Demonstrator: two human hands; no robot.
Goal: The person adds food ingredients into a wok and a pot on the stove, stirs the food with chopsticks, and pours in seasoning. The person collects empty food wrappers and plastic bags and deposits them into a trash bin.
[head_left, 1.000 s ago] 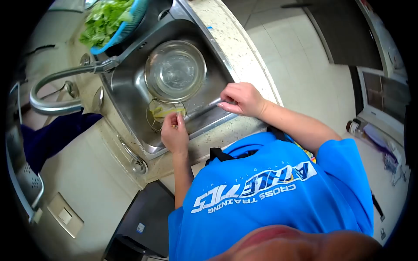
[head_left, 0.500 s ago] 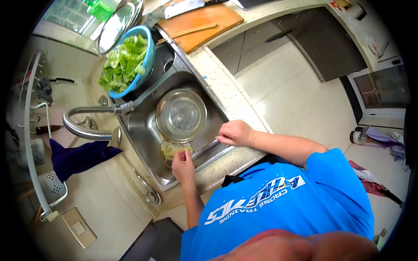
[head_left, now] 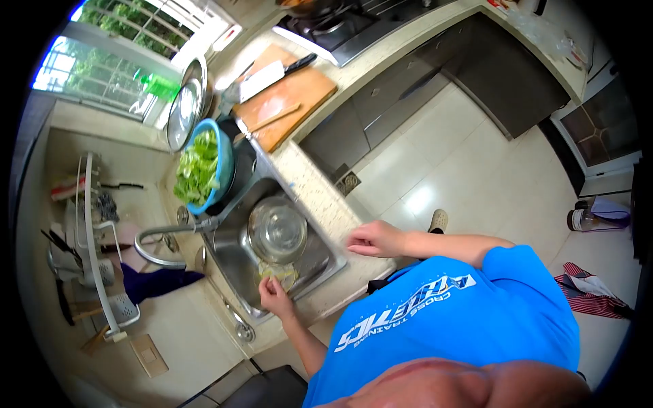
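Observation:
My left hand (head_left: 275,298) is over the near left part of the steel sink (head_left: 235,262), fingers pinched together. Just beyond the fingertips lie pale yellow-green scraps (head_left: 282,273) on the sink bottom; whatever the fingers hold is too small to make out. A clear glass bowl (head_left: 277,231) rests in the sink beyond the scraps. Loosely bent with its fingers a little apart, my right hand (head_left: 375,239) hovers by the sink's right edge and the speckled counter, holding nothing visible. A curved metal faucet (head_left: 153,255) reaches in from the left.
A blue basin (head_left: 224,163) of leafy lettuce (head_left: 197,173) stands at the sink's far end. Beyond it, a cleaver (head_left: 262,80) and chopsticks (head_left: 272,120) lie on a wooden cutting board (head_left: 299,88). A purple cloth (head_left: 153,282) hangs from the rack at left.
The head view has shifted, bringing the window and stove into sight. My left hand stays by the scraps, still pinched. My right hand has drawn back from the sink edge, its fingers loosened.

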